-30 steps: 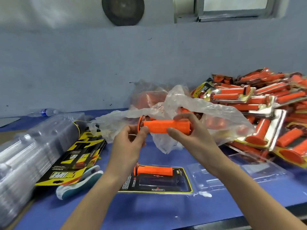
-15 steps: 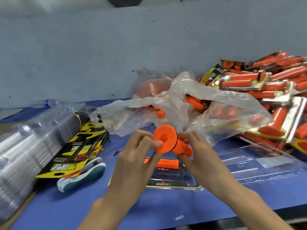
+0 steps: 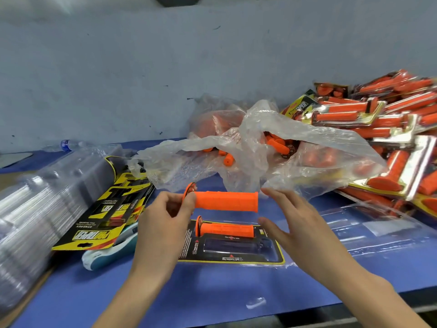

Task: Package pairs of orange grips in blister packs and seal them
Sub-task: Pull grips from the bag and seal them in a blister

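The left hand (image 3: 163,223) pinches the flanged end of the loose orange grip (image 3: 227,201) between thumb and fingers. It holds the grip level in the air above the open blister pack (image 3: 231,259), which lies near the front edge of the table (image 3: 212,294), about midway along it. The right hand (image 3: 290,223) is spread wide just off the grip's plain end and holds nothing; whether a fingertip brushes that end I cannot tell. A seated grip (image 3: 227,229) already fills the pack's far cavity, flange to the left, and the near cavity (image 3: 236,247) is empty. The main risk, as I judge it, is the one-ended pinch. The long body hangs out unsupported, so the grip may tip or slip on the way down and land across the seated grip instead of in the near cavity. Pressing it in skewed could pop the seated grip out or shove the light pack toward the front edge. If the flange misses its recess on the left, the clear lid half (image 3: 378,229), spread toward the table's right edge, probably will not close flat, and the seal would fail. The plastic bag (image 3: 260,159) just behind could snag the right hand and spill loose grips onto the pack.
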A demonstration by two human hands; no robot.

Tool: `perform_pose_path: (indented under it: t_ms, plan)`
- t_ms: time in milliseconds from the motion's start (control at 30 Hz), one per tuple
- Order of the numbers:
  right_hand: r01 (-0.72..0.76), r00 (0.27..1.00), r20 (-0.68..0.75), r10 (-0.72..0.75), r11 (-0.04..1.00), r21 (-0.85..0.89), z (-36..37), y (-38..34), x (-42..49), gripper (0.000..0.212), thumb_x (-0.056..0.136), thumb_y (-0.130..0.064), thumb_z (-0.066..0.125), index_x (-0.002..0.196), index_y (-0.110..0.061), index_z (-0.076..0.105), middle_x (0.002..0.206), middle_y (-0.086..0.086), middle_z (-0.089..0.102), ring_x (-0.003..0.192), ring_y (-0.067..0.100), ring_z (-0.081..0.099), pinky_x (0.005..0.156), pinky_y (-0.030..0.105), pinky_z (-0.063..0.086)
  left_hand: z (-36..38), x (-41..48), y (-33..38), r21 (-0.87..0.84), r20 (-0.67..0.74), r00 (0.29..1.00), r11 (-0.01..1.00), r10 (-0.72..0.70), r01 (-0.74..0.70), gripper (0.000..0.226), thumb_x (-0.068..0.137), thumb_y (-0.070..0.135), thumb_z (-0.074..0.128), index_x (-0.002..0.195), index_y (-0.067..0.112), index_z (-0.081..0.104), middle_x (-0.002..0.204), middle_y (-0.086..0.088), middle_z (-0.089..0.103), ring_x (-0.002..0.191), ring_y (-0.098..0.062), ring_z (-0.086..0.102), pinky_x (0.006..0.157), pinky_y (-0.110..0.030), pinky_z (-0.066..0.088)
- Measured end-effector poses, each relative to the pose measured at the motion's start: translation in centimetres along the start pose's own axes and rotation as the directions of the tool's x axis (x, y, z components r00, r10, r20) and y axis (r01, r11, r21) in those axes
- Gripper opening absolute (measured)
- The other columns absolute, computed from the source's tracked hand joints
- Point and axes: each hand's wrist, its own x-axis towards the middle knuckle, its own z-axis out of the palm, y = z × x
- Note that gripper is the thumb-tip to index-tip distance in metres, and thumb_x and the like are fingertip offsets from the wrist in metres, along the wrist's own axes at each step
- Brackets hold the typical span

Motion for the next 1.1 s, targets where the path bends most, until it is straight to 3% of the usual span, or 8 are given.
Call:
perform_pose_path:
  t_ms: [200, 300, 400, 533, 733, 900, 967, 1100]
  plan:
    - [0.036, 0.989, 0.151, 0.000, 0.971, -0.237, 0.5, 1.3, -0.9, 0.052, 0.097, -0.055, 0.038, 0.146, -0.041, 0.030, 0.144, -0.020, 0.033, 0.135, 0.010, 0.027, 0.115, 0.026, 0.018, -0.7, 0.1, 0.2, 0.032, 0.035, 0.999, 0.999, 0.004, -0.005, 0.028, 0.082, 0.055, 0.061, 0.087, 0.028, 0.066, 0.076, 0.008, 0.069, 0.072, -0.004, 0.064, 0.067, -0.028, 0.047]
    - [0.003, 0.997, 0.078, -0.008, 0.998, 0.065, -0.3, 0.3, -0.9, 0.053, 0.091, -0.063, 0.038, 0.141, -0.046, 0.035, 0.134, -0.030, 0.040, 0.130, 0.001, 0.035, 0.104, 0.017, 0.028, -0.8, 0.0, 1.4, -0.071, 0.027, 0.990, 0.988, 0.139, -0.137, 0.014, 0.085, 0.046, 0.061, 0.090, 0.033, 0.064, 0.086, 0.010, 0.066, 0.082, -0.007, 0.063, 0.075, -0.026, 0.048]
    - [0.004, 1.000, -0.003, -0.003, 0.895, 0.446, -0.9, -1.4, -0.4, 0.056, 0.087, -0.069, 0.045, 0.139, -0.055, 0.032, 0.127, -0.035, 0.049, 0.121, -0.007, 0.046, 0.092, 0.016, 0.040, -0.4, -0.2, 3.0, -0.066, 0.053, 0.930, 0.931, 0.363, -0.360, 0.009, 0.089, 0.031, 0.064, 0.096, 0.037, 0.062, 0.099, 0.014, 0.060, 0.096, -0.004, 0.061, 0.080, -0.013, 0.046]
    - [0.119, 0.993, -0.080, -0.089, 0.809, 0.576, -1.0, -4.1, -0.1, 0.042, 0.090, -0.048, 0.063, 0.128, -0.056, 0.048, 0.115, -0.024, 0.059, 0.104, 0.002, 0.061, 0.082, 0.012, 0.047, 1.1, -1.2, 3.9, -0.093, 0.179, 0.823, 0.842, 0.538, -0.531, 0.021, 0.090, 0.017, 0.067, 0.102, 0.034, 0.063, 0.108, 0.015, 0.056, 0.107, -0.008, 0.060, 0.086, -0.018, 0.048]
    - [-0.043, 0.974, -0.096, 0.204, 0.585, 0.810, -1.2, -4.7, -0.1, 0.021, 0.069, -0.042, 0.074, 0.089, -0.043, 0.070, 0.087, -0.012, 0.074, 0.081, 0.005, 0.071, 0.066, 0.010, 0.049, 2.6, -2.3, 3.3, -0.258, 0.327, 0.890, 0.936, 0.319, -0.241, 0.034, 0.084, 0.054, 0.065, 0.115, 0.051, 0.051, 0.117, 0.023, 0.062, 0.112, -0.001, 0.061, 0.088, -0.013, 0.046]
    - [-0.093, 0.956, -0.049, 0.289, 0.459, 0.884, -1.6, -4.6, -0.6, 0.014, 0.079, -0.023, 0.077, 0.087, -0.033, 0.070, 0.085, -0.003, 0.074, 0.076, 0.030, 0.069, 0.066, 0.036, 0.054, 2.9, -2.5, 2.6, -0.159, 0.419, 0.842, 0.941, 0.339, -0.300, 0.023, 0.092, 0.034, 0.066, 0.113, 0.039, 0.056, 0.108, 0.018, 0.065, 0.101, -0.006, 0.062, 0.079, -0.009, 0.045]
    - [-0.091, 0.951, -0.082, 0.299, 0.523, 0.847, -1.4, -4.6, -0.7, 0.012, 0.080, -0.032, 0.075, 0.090, -0.035, 0.069, 0.098, -0.007, 0.072, 0.079, 0.019, 0.070, 0.063, 0.030, 0.053, 2.9, -2.7, 2.8, -0.129, 0.407, 0.840, 0.933, 0.358, -0.336, 0.022, 0.092, 0.030, 0.066, 0.110, 0.038, 0.057, 0.102, 0.016, 0.064, 0.092, -0.007, 0.062, 0.073, -0.009, 0.045]
    - [-0.061, 0.919, -0.338, 0.203, 0.920, 0.387, -0.9, -4.0, -0.6, 0.021, 0.083, -0.052, 0.062, 0.095, -0.035, 0.067, 0.108, -0.019, 0.056, 0.085, 0.007, 0.065, 0.064, 0.036, 0.055, 2.7, -2.6, 2.9, 0.139, 0.349, 0.814, 0.834, 0.464, -0.534, 0.026, 0.089, 0.033, 0.062, 0.114, 0.037, 0.056, 0.103, 0.015, 0.058, 0.092, -0.011, 0.058, 0.076, -0.035, 0.050]
